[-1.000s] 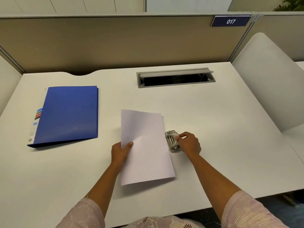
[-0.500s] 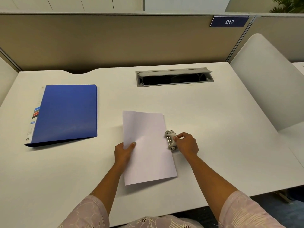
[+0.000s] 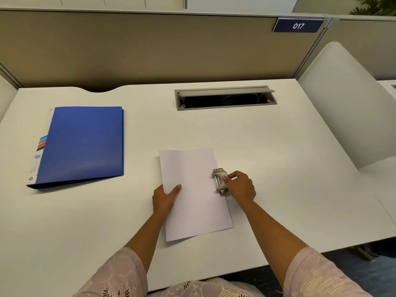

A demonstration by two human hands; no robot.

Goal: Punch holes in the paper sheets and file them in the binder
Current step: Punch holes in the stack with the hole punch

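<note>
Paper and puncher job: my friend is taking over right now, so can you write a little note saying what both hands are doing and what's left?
Left hand: pinching the left edge of the paper, thumb on top, holding it flat on the desk.
Right hand: gripping the hole punch, which sits over the paper's right edge.
Binder: blue, closed, lying far left on the desk, untouched.
Done: paper lined up in the punch. I can't tell whether holes are punched yet.
Left: press the punch, pull the paper out, open the binder and file the sheets.
</note>
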